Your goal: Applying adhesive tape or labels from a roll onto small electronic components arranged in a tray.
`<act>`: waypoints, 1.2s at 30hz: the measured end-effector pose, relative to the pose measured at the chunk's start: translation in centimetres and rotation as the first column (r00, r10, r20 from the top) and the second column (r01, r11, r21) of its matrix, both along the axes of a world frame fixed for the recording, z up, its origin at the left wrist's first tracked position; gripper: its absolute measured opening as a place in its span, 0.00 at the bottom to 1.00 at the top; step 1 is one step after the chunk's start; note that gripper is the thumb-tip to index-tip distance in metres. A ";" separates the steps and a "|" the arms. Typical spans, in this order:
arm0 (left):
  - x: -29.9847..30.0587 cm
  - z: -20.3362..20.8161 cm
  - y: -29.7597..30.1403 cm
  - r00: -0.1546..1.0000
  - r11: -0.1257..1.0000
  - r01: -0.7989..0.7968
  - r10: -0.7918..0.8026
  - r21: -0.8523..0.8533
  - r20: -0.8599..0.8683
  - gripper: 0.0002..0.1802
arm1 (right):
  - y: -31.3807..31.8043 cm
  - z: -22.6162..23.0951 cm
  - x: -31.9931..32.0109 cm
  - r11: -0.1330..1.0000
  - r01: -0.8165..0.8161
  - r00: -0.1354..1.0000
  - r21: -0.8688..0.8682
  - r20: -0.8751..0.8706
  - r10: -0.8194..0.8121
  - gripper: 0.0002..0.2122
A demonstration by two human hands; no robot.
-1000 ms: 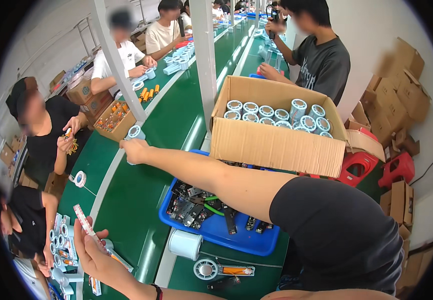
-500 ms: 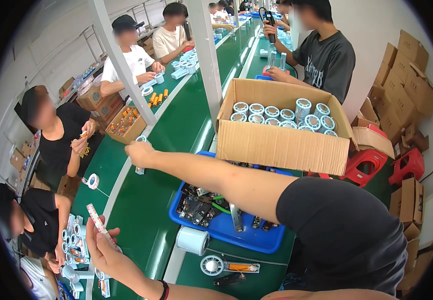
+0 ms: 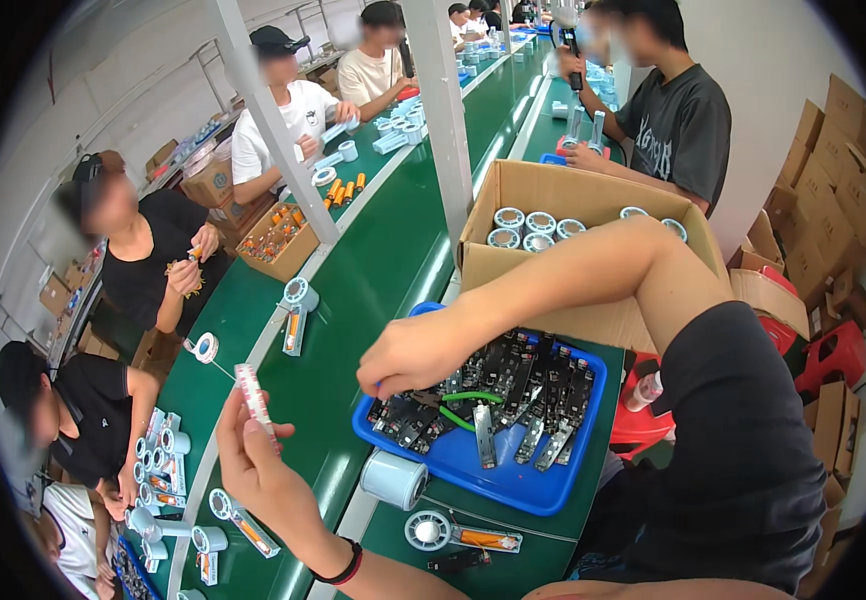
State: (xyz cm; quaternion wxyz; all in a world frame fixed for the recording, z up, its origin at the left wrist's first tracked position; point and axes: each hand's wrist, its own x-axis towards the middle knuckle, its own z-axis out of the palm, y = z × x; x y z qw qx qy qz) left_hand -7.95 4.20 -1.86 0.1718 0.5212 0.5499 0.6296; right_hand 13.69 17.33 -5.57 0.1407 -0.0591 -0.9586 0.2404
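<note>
My left hand [image 3: 271, 492], raised over the green belt, pinches a thin white strip with pink-red marks [image 3: 253, 398]. Above the left end of a blue tray [image 3: 498, 494] is my right hand [image 3: 415, 353], its fingers curled downward; whatever they hold, if anything, is hidden. Many black circuit boards [image 3: 559, 385] and a green-handled tool [image 3: 471, 397] lie in the tray. A light-blue cylinder [image 3: 393, 478] rests on its side near the tray. In front of it is an opened light-blue fan [image 3: 427, 530] with an orange battery [image 3: 488, 540] in its handle.
A carton [image 3: 608, 322] of light-blue cylinders stands behind the tray, partly covered by my right arm. Another fan [image 3: 296, 308] sits across the belt [image 3: 383, 240]. Several co-workers sit along both sides. A metal post [image 3: 440, 130] rises beyond the tray.
My right hand has left the fan across the belt and come back right, over the tray. The left hand still holds the strip. The view has shifted slightly.
</note>
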 end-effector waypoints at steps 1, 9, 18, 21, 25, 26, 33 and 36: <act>0.5 0.0 0.2 0.999 1.000 0.027 -0.027 -0.012 -0.017 0.19 | -0.2 -0.1 0.5 0.999 0.024 1.000 -0.033 -0.010 -0.024 0.07; 4.3 0.1 0.5 0.992 0.992 0.081 -0.090 -0.092 -0.091 0.17 | -1.3 2.4 0.4 0.988 0.101 0.930 -0.117 -0.343 -0.136 0.14; 6.6 0.4 -0.6 0.994 0.994 0.100 -0.102 -0.035 -0.048 0.16 | -2.9 3.3 0.7 0.942 0.195 0.818 -0.272 -0.485 -0.309 0.17; 6.7 0.8 -1.6 0.961 0.985 0.095 -0.128 -0.141 -0.245 0.16 | -2.0 3.2 0.6 0.968 0.147 0.865 -0.202 -0.449 -0.225 0.17; 7.0 1.3 -1.4 0.663 0.973 -0.095 0.221 0.212 -0.715 0.17 | -1.3 2.9 0.5 0.961 0.161 0.863 -0.226 -0.441 -0.248 0.15; 7.6 1.7 -1.9 0.664 0.974 -0.089 0.215 0.210 -0.716 0.17 | -1.1 2.9 0.8 0.959 0.167 0.861 -0.228 -0.440 -0.255 0.15; 10.2 3.8 -9.8 0.532 0.564 0.623 -0.814 0.542 0.236 0.19 | -1.0 3.4 -0.1 0.918 0.186 0.861 -0.351 -0.392 -0.324 0.15; 12.0 5.1 -11.3 0.513 0.642 0.579 -0.766 0.502 0.388 0.17 | -0.9 3.2 0.2 0.918 0.174 0.865 -0.355 -0.391 -0.316 0.15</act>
